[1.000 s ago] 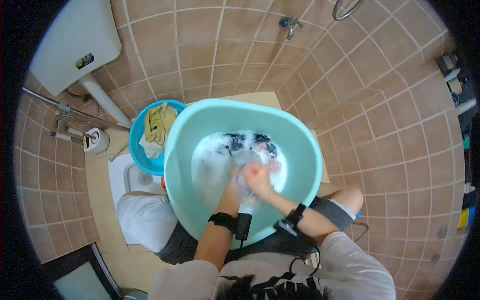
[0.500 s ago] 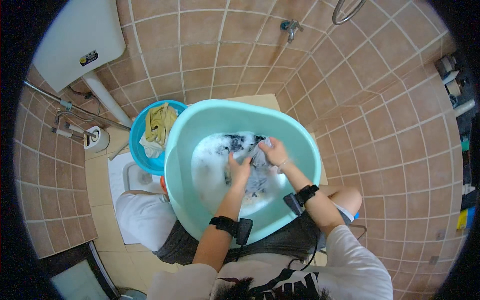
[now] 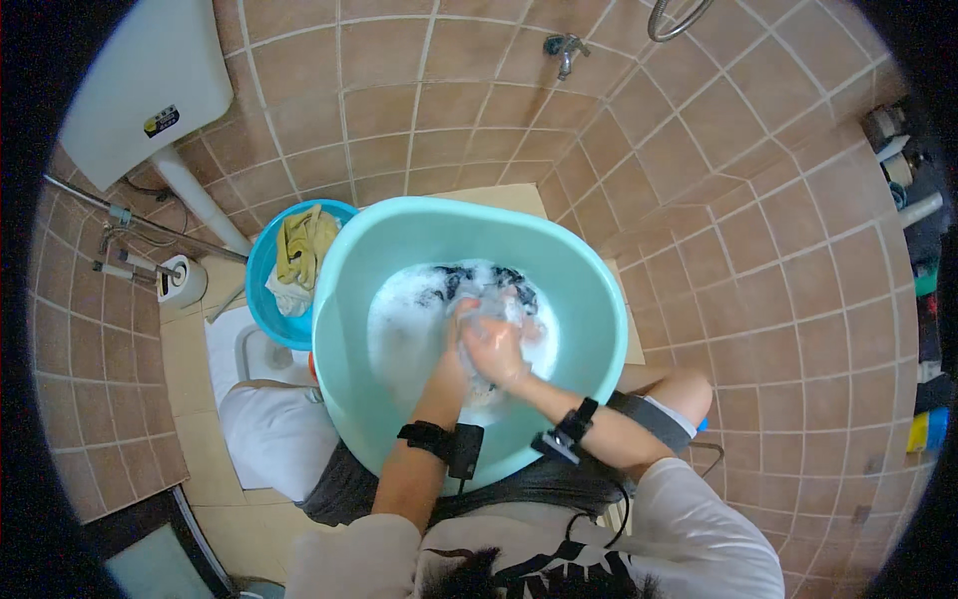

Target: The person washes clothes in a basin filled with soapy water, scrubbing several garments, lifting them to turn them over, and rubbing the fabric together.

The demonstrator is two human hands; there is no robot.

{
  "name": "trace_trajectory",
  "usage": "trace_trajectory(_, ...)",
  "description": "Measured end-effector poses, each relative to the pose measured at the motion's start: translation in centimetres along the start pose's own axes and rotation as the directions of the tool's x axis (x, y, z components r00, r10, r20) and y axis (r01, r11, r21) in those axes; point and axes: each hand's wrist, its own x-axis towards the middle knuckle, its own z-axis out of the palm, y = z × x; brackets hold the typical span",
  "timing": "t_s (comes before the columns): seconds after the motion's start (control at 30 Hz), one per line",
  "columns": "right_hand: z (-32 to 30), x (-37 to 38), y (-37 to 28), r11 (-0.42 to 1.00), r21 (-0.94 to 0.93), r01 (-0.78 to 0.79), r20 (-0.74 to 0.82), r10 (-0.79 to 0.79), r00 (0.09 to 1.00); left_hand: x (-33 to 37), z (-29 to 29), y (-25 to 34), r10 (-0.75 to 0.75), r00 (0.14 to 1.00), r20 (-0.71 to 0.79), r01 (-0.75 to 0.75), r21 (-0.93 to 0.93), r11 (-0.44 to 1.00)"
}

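A large aqua washtub (image 3: 374,240) stands between my knees, with white, sudsy water (image 3: 399,319) in it. My left hand (image 3: 458,327) and my right hand (image 3: 494,349) are pressed together over the suds, closed on a wet light-grey cloth (image 3: 489,299). The right hand lies across the left, and its fingers are smeared by motion. Part of the cloth is hidden behind the hands. Dark fabric (image 3: 514,285) floats just beyond them, patched with foam.
A blue basin (image 3: 261,290) holding a mustard-yellow cloth (image 3: 304,245) and a white cloth (image 3: 289,297) stands left of the tub. Near it are a squat toilet (image 3: 249,349) and a toilet roll (image 3: 185,282). A tap (image 3: 567,55) juts from the tiled wall.
My right hand has moved left and nearer to me, bringing the grey cloth against my left hand. Earlier the hands were apart. The whole view has shifted slightly.
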Motion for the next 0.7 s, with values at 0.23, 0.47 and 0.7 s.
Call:
trace_trajectory(0.23,-6.6,2.9,7.0,0.873,-0.266,-0.409,0.087,0.444,0.892,4.5,8.5,-2.6,0.451,0.391,-0.802,0.35,0.583,0.733)
trace_trajectory(0.47,-16.7,6.8,7.6,0.93,-0.294,-0.22,0.134,0.267,0.954,4.7,16.3,4.6,0.347,0.503,-0.792,0.809,0.572,0.134)
trace_trajectory(0.7,-25.1,9.2,6.9,0.822,0.338,-0.459,-0.091,0.514,0.853,-1.2,17.0,14.6,0.577,0.362,-0.732,0.889,0.458,0.024)
